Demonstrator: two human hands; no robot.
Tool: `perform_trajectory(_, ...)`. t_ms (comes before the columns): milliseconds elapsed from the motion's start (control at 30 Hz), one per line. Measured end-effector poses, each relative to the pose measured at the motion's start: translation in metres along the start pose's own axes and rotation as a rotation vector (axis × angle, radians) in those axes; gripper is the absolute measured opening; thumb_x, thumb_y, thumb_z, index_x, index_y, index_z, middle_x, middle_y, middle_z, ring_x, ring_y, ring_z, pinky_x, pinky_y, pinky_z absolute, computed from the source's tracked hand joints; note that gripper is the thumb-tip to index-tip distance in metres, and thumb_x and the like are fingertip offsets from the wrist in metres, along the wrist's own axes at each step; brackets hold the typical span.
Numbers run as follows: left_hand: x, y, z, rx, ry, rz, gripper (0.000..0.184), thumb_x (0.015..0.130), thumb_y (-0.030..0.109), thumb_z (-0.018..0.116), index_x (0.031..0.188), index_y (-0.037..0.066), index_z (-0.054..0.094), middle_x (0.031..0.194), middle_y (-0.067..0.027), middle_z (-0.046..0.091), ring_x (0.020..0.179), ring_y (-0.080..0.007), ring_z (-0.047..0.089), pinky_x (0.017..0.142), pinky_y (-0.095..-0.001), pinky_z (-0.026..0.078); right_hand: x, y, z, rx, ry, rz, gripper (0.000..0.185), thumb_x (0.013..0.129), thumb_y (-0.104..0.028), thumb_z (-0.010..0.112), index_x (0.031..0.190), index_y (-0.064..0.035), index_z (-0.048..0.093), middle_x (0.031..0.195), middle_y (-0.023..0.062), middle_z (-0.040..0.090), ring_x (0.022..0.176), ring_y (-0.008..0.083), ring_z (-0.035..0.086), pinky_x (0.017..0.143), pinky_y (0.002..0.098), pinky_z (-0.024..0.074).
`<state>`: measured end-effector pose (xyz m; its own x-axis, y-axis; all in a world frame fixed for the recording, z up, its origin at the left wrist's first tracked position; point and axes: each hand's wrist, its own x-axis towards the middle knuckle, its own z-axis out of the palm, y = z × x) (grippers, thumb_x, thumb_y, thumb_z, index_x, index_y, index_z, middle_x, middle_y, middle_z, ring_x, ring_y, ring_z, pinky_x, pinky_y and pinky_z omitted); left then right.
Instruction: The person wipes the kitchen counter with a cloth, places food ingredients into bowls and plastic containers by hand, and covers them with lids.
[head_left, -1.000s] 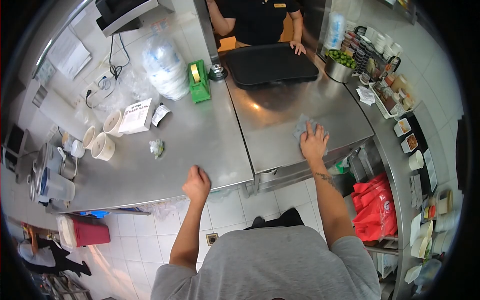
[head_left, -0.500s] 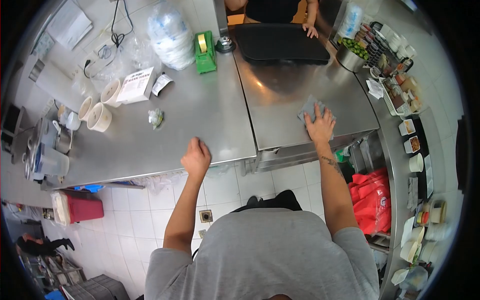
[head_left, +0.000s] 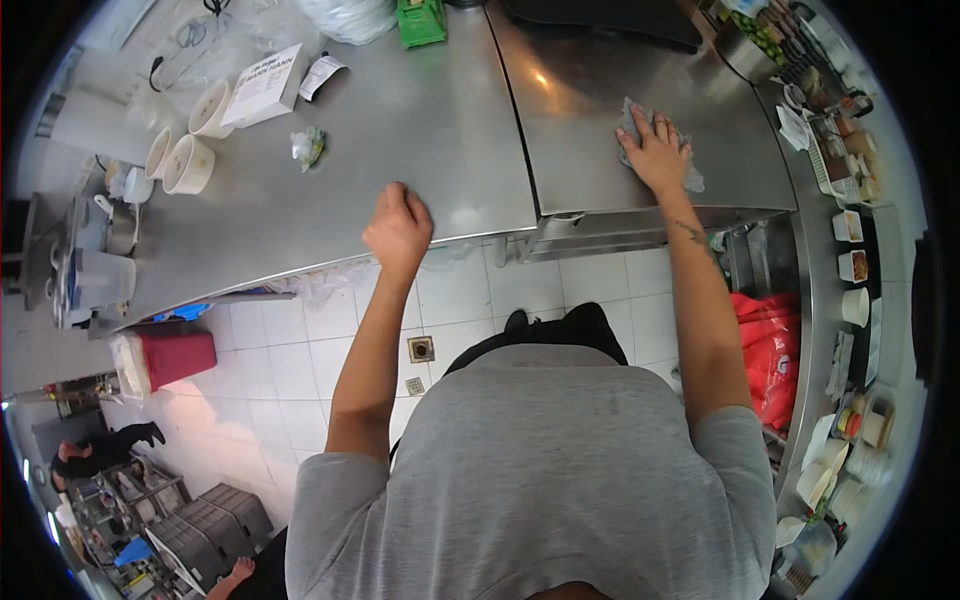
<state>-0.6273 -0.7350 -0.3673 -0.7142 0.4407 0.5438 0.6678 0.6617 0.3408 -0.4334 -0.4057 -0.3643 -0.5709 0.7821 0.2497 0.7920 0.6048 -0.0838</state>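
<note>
My left hand point(head_left: 400, 222) is closed in a fist at the front edge of the steel counter point(head_left: 420, 120). Nothing shows in it. Its nearest item is a small crumpled plastic wrap point(head_left: 308, 148) with green and yellow in it. On the right-hand part of the steel top, my right hand point(head_left: 658, 157) lies flat with fingers spread, pressing on a grey cloth point(head_left: 695, 180). The cloth sticks out above the fingers and to the right of the palm.
Paper bowls point(head_left: 188, 165), a white box point(head_left: 265, 88) and a green tape dispenser point(head_left: 420, 22) stand on the left. A black tray point(head_left: 610, 20) lies at the back, beside a metal pot point(head_left: 745, 55). Other people point(head_left: 105, 443) are at lower left.
My view has tilted, so the counter sits higher and the person beyond the tray is out of sight. My right hand stays on the cloth, which spreads more to the right. My left fist stays.
</note>
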Motion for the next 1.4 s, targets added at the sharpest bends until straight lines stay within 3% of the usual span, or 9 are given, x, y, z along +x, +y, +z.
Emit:
perform_trajectory(100,-0.003,-0.003,-0.001,-0.012,-0.051,-0.048,0.013,0.085,0.023,0.053,0.091,0.013,0.056,0.078,-0.0085,0.064,0.064,-0.0318,0.061,0.053,-0.0432,0.045,-0.003,-0.006,0.007,-0.144,0.062,0.000,0.056,0.086,-0.055,0.039,0.135,-0.0279,0.041,0.140,0.0099,0.037,0.130,0.0282,0.032,0.104,0.0593,0.0180)
perform_trajectory(300,-0.002,-0.003,0.002,-0.044,-0.033,-0.019,0.012,0.085,0.022,0.053,0.091,0.013,0.056,0.077,-0.0080,0.063,0.062,-0.0309,0.060,0.053,-0.0425,0.045,0.004,-0.006,0.007,-0.118,0.034,0.028,0.054,0.088,-0.056,0.035,0.136,-0.0300,0.040,0.140,0.0086,0.038,0.131,0.0267,0.031,0.105,0.0574,0.0181)
perform_trajectory(500,0.001,-0.003,-0.001,-0.042,-0.039,0.009,0.010,0.083,0.020,0.055,0.089,0.012,0.056,0.076,-0.0089,0.062,0.062,-0.0320,0.059,0.052,-0.0424,0.045,0.009,-0.001,0.013,-0.071,0.112,-0.006,0.048,0.092,-0.051,0.033,0.131,-0.0262,0.047,0.135,0.0104,0.042,0.127,0.0284,0.036,0.102,0.0598,0.0213)
perform_trajectory(800,-0.001,-0.006,0.002,-0.021,0.009,0.053,0.007,0.082,0.018,0.055,0.085,0.012,0.054,0.075,-0.0081,0.058,0.056,-0.0316,0.057,0.046,-0.0425,0.043,0.012,-0.004,0.011,-0.024,0.174,-0.004,0.042,0.086,-0.033,0.044,0.127,-0.0252,0.052,0.130,0.0100,0.047,0.123,0.0281,0.040,0.101,0.0592,0.0233)
perform_trajectory(1400,-0.002,-0.004,-0.003,-0.018,0.015,0.060,0.007,0.081,0.017,0.053,0.083,0.010,0.051,0.076,-0.0089,0.059,0.053,-0.0316,0.057,0.044,-0.0426,0.044,0.014,-0.005,0.009,0.006,0.115,0.032,0.043,0.087,-0.035,0.042,0.127,-0.0243,0.051,0.133,0.0092,0.044,0.126,0.0265,0.037,0.104,0.0566,0.0210)
